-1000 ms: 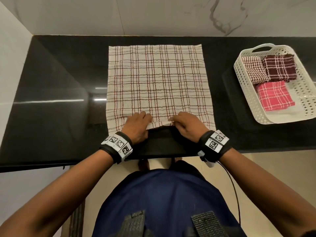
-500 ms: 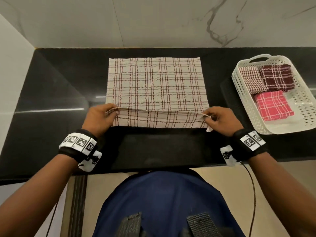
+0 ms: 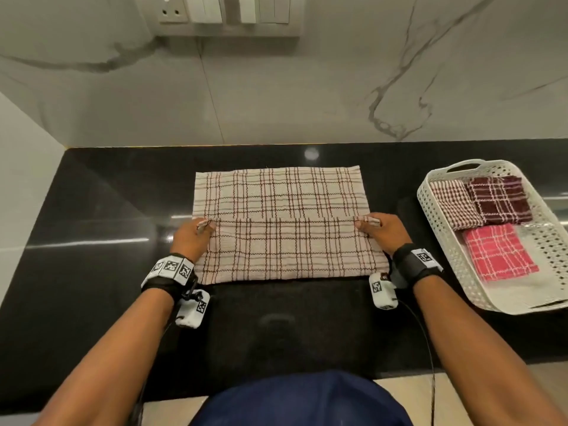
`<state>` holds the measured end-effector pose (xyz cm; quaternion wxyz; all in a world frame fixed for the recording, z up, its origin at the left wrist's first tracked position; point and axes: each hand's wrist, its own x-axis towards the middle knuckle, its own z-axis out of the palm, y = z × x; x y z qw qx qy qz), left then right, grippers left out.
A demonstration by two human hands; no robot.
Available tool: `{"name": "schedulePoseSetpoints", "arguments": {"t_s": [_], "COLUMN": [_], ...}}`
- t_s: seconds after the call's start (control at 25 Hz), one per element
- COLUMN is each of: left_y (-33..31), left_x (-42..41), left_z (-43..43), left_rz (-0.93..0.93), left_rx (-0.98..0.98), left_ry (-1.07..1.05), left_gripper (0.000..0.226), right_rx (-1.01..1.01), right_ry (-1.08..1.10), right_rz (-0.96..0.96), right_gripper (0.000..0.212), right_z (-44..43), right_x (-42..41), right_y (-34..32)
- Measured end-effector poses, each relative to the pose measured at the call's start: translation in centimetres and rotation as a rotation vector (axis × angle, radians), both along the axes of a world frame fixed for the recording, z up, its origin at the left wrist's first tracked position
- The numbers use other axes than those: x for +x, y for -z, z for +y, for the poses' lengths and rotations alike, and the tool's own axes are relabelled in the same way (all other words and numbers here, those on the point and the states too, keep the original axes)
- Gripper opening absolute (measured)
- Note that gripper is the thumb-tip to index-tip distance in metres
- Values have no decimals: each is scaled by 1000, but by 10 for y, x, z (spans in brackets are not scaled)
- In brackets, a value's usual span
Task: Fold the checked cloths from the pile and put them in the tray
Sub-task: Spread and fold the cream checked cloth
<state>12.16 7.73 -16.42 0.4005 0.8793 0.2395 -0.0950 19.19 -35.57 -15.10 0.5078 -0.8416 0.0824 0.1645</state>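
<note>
A beige cloth with brown checks [image 3: 285,229] lies in the middle of the black counter, its near half turned over onto the far half. My left hand [image 3: 190,238] pinches the turned-over edge at its left corner. My right hand [image 3: 381,230] pinches the same edge at its right corner. The far strip of the cloth still shows beyond the folded edge. At the right stands a white perforated tray [image 3: 442,241] holding three folded cloths: a light brown-checked one [image 3: 451,204], a dark maroon one [image 3: 499,199] and a pink one [image 3: 498,252].
The black counter [image 3: 92,241] meets a marble wall [image 3: 307,96] at the back and a white side wall at the left. A switch panel [image 3: 227,13] sits high on the wall. The counter's front edge runs just before my body.
Both hands slid apart along the near edge to its corners, lifted it and carried it away from me over the cloth. The camera tilted up.
</note>
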Motion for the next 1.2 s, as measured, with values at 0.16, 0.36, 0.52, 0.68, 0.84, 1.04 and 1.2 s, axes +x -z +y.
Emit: {"name": "schedulePoseSetpoints", "arguments": {"t_s": [0.16,0.36,0.52,0.68,0.84,1.04,1.2], "left_y": [-4,-35,-40,-21,-7,-16,-27], "left_x": [-49,-38,26,67,85,86,69], "left_z": [-3,14,29,39,47,41,-9], "left_rz": [-39,-203,-205,-101,15,51,-232], "left_rx": [-178,-245,-149,-35,31,245,391], "left_ry": [14,39,-3,6,5,10,217], "left_gripper": [15,19,24,26,30,38,66], "right_rx": [38,56,14,-24,-187,-534,-658], "right_ry": [-61,-38,18,56,45,11,-265], "right_rz": [19,-52,-73,-17,29,19,-250], "right_gripper": [10,18,17,19,17,29,81], "right_z": [-17,-21,-5,8,14,27,83], "right_x": [-46,-26,40,83,102,101,66], "right_y": [-13,-49,-56,-34,-14,-19,-29]}}
